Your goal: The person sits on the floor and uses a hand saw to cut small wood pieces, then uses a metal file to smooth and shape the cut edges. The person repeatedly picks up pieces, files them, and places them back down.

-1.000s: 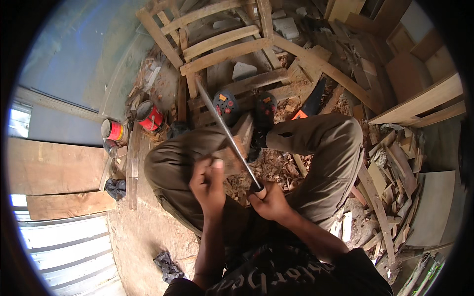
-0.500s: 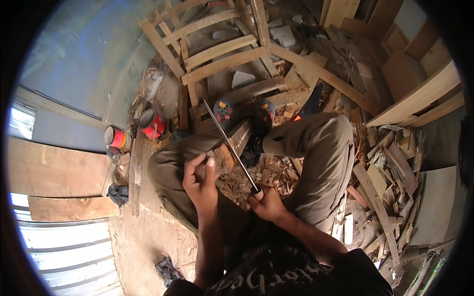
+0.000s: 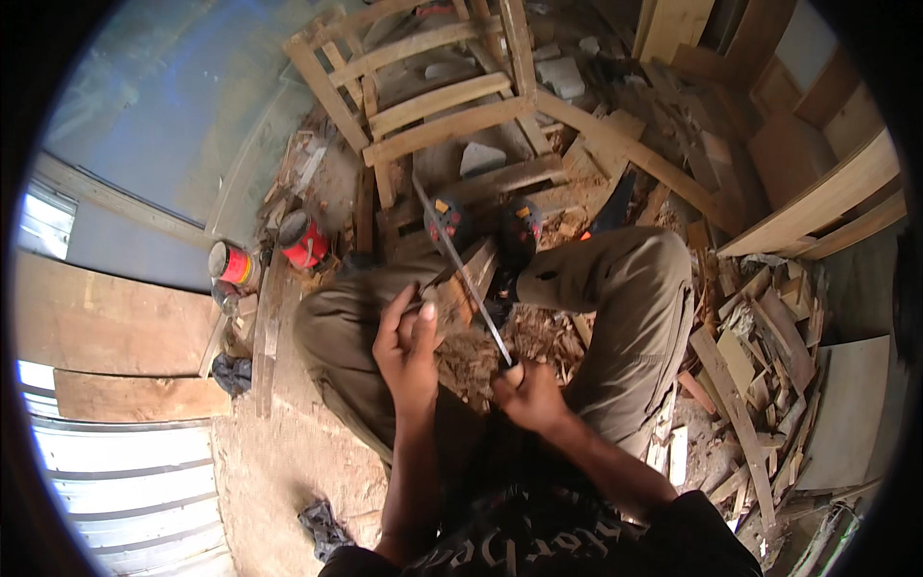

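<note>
A long, narrow metal tool [image 3: 468, 274] with a dark handle slants up and left from my right hand [image 3: 530, 395], whose fingers are wrapped round the handle. Whether it is a file or a blade I cannot tell. My left hand [image 3: 408, 351] is beside the tool, thumb and fingers brought together; a small dark thing seems to show at the fingertips, too unclear to name. Between my legs rests a wood block [image 3: 461, 300] with a rough, orange-brown end, partly hidden under the tool and close to my left fingertips.
Wood shavings [image 3: 538, 348] cover the floor between my legs. Ahead stands a wooden frame [image 3: 452, 130] with curved slats. Two red cans [image 3: 301, 240] are at the left. Scrap wood [image 3: 760, 346] is heaped at the right, below leaning boards [image 3: 817, 197].
The view has shifted slightly, with the scene a little right and lower. The tool stays in my right hand, and my left hand keeps beside it with its fingers slightly rearranged.
</note>
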Motion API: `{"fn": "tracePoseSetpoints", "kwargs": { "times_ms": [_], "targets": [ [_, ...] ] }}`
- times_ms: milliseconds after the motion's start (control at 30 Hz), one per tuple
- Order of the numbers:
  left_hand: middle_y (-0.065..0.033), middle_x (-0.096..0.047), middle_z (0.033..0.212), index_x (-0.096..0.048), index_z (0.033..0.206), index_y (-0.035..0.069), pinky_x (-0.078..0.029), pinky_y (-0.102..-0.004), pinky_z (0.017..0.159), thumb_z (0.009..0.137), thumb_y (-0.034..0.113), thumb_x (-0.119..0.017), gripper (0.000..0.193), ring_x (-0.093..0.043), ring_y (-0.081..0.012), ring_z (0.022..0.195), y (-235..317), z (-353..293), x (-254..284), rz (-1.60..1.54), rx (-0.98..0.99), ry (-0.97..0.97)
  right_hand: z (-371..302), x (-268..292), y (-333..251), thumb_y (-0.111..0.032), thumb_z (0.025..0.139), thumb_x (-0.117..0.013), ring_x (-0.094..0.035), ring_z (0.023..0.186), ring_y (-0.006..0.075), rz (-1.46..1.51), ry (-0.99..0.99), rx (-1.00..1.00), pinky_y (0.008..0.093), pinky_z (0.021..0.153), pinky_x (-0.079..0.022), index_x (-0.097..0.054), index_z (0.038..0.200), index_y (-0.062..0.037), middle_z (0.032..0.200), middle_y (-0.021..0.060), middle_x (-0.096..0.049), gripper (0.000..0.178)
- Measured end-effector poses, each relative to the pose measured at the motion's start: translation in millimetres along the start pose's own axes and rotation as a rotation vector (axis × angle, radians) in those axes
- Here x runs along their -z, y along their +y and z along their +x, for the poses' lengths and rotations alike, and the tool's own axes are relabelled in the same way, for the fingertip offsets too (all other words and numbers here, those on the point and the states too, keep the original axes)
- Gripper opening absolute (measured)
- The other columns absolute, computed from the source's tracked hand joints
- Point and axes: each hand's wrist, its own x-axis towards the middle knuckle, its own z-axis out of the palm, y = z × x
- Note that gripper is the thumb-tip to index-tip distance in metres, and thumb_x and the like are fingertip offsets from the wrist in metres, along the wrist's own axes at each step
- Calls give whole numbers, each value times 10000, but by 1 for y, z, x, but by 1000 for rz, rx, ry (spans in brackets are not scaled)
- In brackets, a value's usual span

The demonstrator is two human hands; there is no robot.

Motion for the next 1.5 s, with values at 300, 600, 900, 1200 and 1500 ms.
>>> {"fn": "tracePoseSetpoints", "kwargs": {
  "times_ms": [300,600,900,1200,1500],
  "targets": [
    [-82,-658,1123,-674,1186,-16,-488,-257,830,929,103,-703,284,-609,-124,945,-4,15,-13,199,-349,-86,-11,19,-35,-137,831,-684,-716,673,249,229,134,237,364,636,-543,-631,920,14,704,175,-665,183],
    [-78,-701,1052,-700,1148,10,-499,-270,821,914,98,-717,251,-632,-132,914,13,37,-41,172,-229,-115,8,11,-33,-149,820,-695,-729,697,302,206,218,321,382,658,-560,-632,929,8,707,178,-676,201],
    [-31,-708,872,-697,1177,36,-522,-223,611,946,173,-701,269,-610,-54,758,18,77,-64,159,-208,-137,41,17,-40,-123,812,-669,-712,667,336,119,301,318,390,622,-537,-609,867,1,670,181,-653,149],
    [-35,-667,706,-701,1121,-10,-408,-234,512,916,166,-724,271,-529,-38,586,36,105,-87,59,-161,-155,73,24,-52,-127,819,-664,-712,675,344,86,301,264,400,615,-529,-588,853,15,691,202,-655,165],
    [-114,-712,897,-682,1168,-18,-587,-303,660,928,194,-718,322,-661,-131,800,41,121,-91,135,-109,-173,91,28,-47,-149,842,-684,-678,593,278,112,324,323,390,588,-509,-596,841,25,631,197,-617,195]
  ]
}}
